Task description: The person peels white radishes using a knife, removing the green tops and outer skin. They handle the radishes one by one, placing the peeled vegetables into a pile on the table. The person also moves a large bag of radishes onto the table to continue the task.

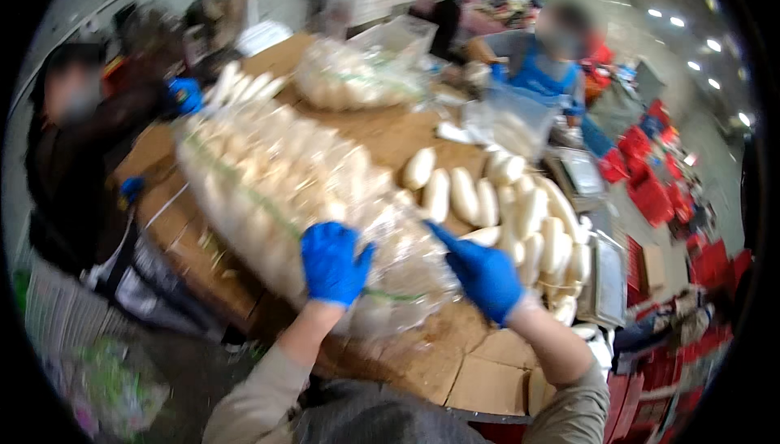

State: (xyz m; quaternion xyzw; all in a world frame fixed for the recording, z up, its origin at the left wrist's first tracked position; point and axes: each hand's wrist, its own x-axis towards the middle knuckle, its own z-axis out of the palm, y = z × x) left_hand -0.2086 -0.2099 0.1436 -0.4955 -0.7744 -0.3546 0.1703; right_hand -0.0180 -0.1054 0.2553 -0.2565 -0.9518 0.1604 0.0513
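Note:
Several long clear plastic bags of pale, elongated root vegetables (262,170), perhaps white radishes, lie side by side across a cardboard-covered table (420,358). On the near side of these bags rests my left hand (334,264) in a blue glove, fingers spread, pressing on the plastic. My right hand (484,273), also blue-gloved, is at the right end of the bags with its index finger extended towards the plastic; whether it pinches the film is hidden. Loose white radishes (536,218) are heaped just beyond and right of my right hand.
Metal-topped scales (609,276) stand along the right edge. Another filled bag (353,75) lies at the back. A person in dark clothes (79,157) stands at the left, a person in a blue apron (542,72) across the table. Red crates (649,194) stand on the floor at right.

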